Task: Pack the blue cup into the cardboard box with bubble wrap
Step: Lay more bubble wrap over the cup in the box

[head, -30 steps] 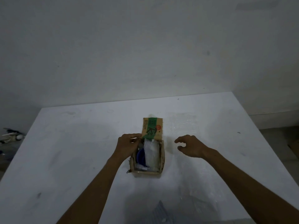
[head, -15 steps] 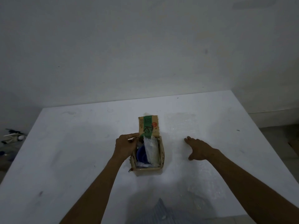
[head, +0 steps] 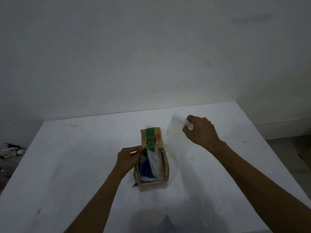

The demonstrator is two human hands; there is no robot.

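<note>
Left hand (head: 127, 158): we grasp the cardboard box (head: 152, 184) edge, steadying.
Right hand (head: 200, 130): clenched on bubble wrap (head: 173, 130); seemingly one sheet.
Next: we tuck it beside the blue cup (head: 146, 169).

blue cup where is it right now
In the head view the blue cup sits inside the cardboard box at table centre, on its left side, beside bubble wrap and just below the left hand.

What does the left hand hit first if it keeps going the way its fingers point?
Probably the cardboard box's raised flap: the left hand rests at the box's left wall, fingertips aimed at the flap's lower left edge and nearly touching; the exact gap is unclear.
</note>
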